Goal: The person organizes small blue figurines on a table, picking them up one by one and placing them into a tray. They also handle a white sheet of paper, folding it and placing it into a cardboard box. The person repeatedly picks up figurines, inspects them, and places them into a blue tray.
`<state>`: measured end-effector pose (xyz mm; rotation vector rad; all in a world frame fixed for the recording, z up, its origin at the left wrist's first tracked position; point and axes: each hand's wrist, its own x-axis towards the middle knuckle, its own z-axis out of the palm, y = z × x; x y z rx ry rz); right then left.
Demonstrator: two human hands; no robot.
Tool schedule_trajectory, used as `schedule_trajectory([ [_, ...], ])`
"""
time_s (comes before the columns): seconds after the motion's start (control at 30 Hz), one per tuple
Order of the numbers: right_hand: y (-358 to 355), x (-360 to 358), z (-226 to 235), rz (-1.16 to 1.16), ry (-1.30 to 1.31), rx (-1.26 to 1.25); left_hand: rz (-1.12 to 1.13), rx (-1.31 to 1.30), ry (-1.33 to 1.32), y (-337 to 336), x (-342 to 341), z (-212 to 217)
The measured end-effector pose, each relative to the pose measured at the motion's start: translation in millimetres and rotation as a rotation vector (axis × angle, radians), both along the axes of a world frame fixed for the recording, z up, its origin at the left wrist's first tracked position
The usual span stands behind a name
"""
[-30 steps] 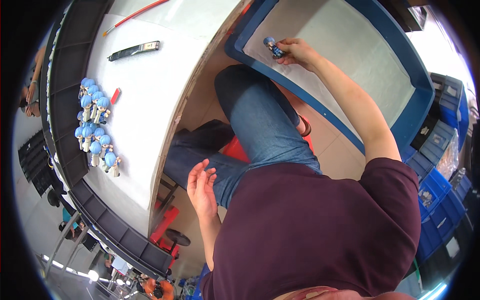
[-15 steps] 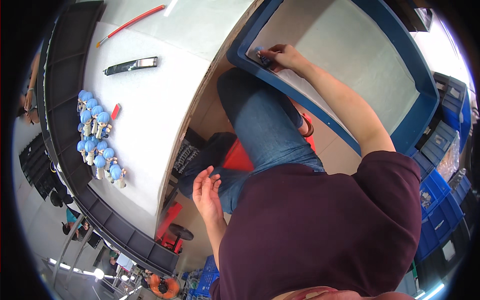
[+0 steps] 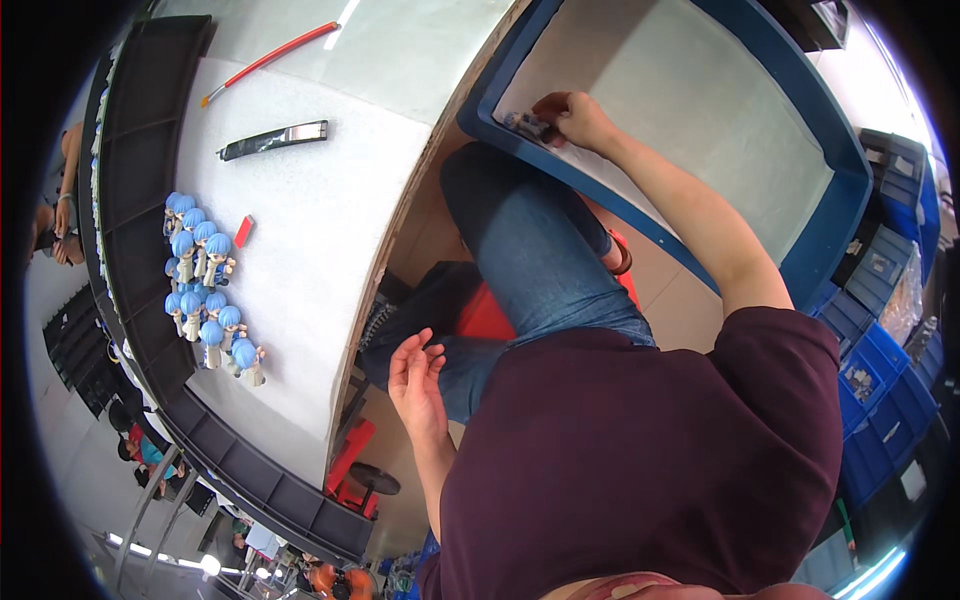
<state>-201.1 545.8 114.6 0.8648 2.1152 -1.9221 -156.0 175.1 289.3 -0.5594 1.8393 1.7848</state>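
My right hand (image 3: 578, 122) reaches into the near left corner of a large blue tray (image 3: 640, 232). Its curled fingers grip the lower end of a small blue-haired figurine (image 3: 522, 124), which lies tilted close to the tray wall. Part of the figurine is hidden by the fingers. Over my lap, by the table's edge, my left hand (image 3: 417, 388) hovers with its fingers loosely bent and apart, holding nothing. Several more blue-haired figurines (image 3: 212, 332) stand in a cluster on the white sheet at the left.
On the table's white sheet (image 3: 320, 220) are a red-handled brush (image 3: 268, 62), a black slim tool (image 3: 272, 140) and a small red block (image 3: 244, 231). A dark ribbed rack (image 3: 140, 180) curves along the far left. Blue crates (image 3: 875, 390) are stacked at the right.
In the tray, the figurine has gone from more upright to lying tilted, and my right hand has shifted slightly right. My left hand stays nearly in place. The whole view has shifted a little.
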Motion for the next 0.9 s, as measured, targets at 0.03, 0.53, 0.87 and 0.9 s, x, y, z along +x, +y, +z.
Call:
schedule_trajectory([
  [0.03,-2.5,-1.3,11.7,0.037,-0.050,0.099,0.004,0.001,-0.007,-2.2,1.4,-1.1],
  [0.53,-16.1,-1.3,13.5,0.092,0.108,0.389,0.002,0.007,-0.011,-7.2,4.4,-3.0],
  [0.87,2.3,3.8,24.0,0.052,0.167,0.503,0.001,-0.026,0.037,-18.5,11.4,-6.6],
  [0.9,9.3,9.2,26.2,-0.036,0.237,0.440,-0.029,-0.018,0.057,-18.6,9.6,-4.7],
])
